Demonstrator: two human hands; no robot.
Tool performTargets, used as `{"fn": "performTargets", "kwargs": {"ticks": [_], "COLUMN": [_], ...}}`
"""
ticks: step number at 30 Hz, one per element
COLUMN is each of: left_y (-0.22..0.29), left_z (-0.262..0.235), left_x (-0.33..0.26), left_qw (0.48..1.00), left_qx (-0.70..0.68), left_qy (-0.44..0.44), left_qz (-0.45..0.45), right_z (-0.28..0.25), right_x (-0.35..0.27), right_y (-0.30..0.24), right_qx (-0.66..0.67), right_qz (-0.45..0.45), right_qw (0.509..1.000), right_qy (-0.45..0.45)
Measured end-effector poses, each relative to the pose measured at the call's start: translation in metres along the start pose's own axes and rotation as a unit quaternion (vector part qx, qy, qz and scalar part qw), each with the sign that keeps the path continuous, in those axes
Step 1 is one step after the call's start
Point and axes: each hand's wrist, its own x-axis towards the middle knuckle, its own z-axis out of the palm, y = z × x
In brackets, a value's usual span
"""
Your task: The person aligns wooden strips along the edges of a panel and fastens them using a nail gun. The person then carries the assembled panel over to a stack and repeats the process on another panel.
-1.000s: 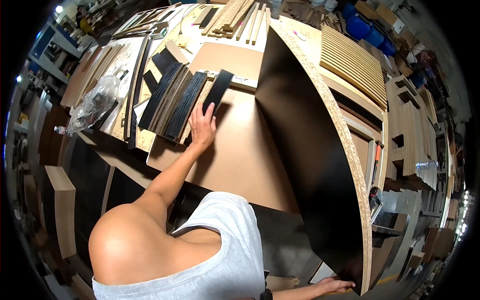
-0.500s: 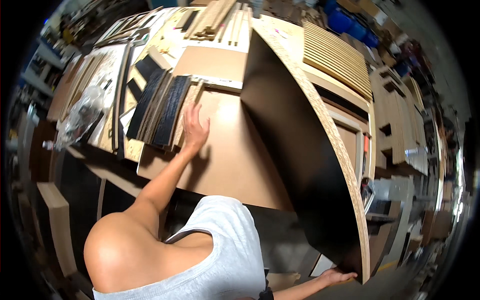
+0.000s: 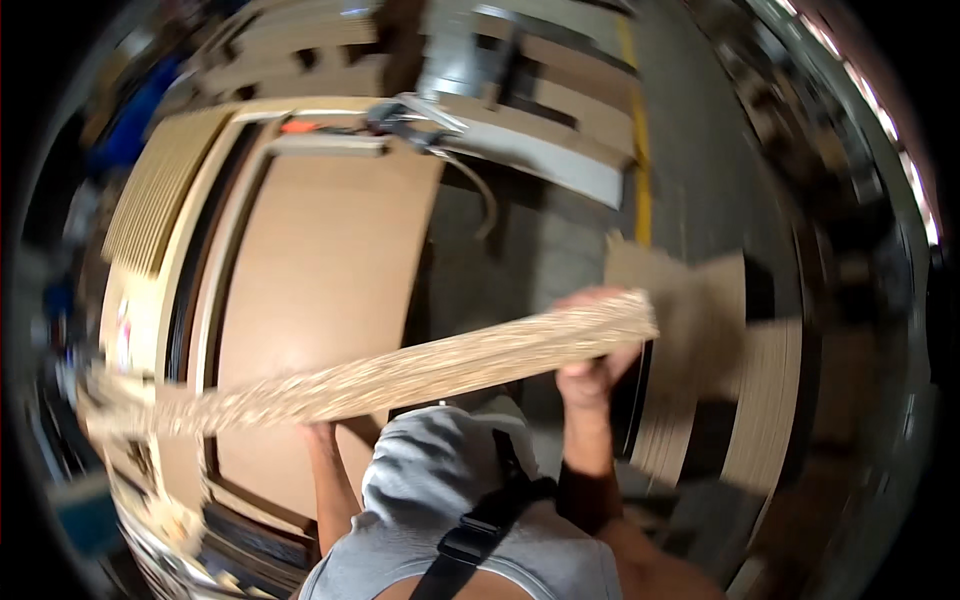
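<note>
A large particleboard panel (image 3: 400, 375) is on edge in front of me, its rough edge facing up and slanting from lower left to upper right. At the panel's right end my right hand (image 3: 590, 365) is closed around it, thumb on the near side and fingers partly on the far side. My left hand (image 3: 320, 432) meets the panel's near side left of my body; most of its fingers are hidden by the panel. Beyond stands a workbench with a smooth brown board (image 3: 320, 230) on it. The far left end of the panel is blurred.
Slatted wood strips (image 3: 165, 190) and light frame bars (image 3: 240, 260) lie left on the bench. A tool with a cable (image 3: 405, 120) sits at the bench corner. Stacks of cut boards (image 3: 700, 350) stand to the right, beside a yellow floor line (image 3: 640, 130).
My view has swung to the right. My left hand has left the stack of dark strips and come to the panel. The panel is now across in front of me, still in my right hand.
</note>
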Motion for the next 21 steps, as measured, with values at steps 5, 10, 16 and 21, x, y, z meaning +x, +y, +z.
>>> {"fn": "performTargets", "kwargs": {"ticks": [5,10,16,21], "left_y": [-0.015,-0.034,-0.074,-0.107], "left_z": [0.018,0.050,0.080,0.113], "left_x": [0.012,0.001,-0.023,-0.052], "left_qw": [0.994,0.983,0.965,0.948], "left_qx": [0.039,0.132,0.197,0.242], "left_qy": [-0.032,-0.083,-0.129,-0.172], "left_qz": [-0.095,-0.094,-0.115,-0.115], "right_z": [-0.026,-0.049,-0.128,-0.230], "right_x": [-0.018,-0.041,-0.045,-0.062], "right_y": [-0.023,-0.031,-0.041,-0.034], "right_qx": [0.009,-0.055,-0.004,0.030], "right_qz": [-0.037,-0.044,-0.046,0.069], "right_qw": [0.994,0.995,0.999,0.996], "right_qy": [-0.103,-0.069,-0.026,0.048]}}
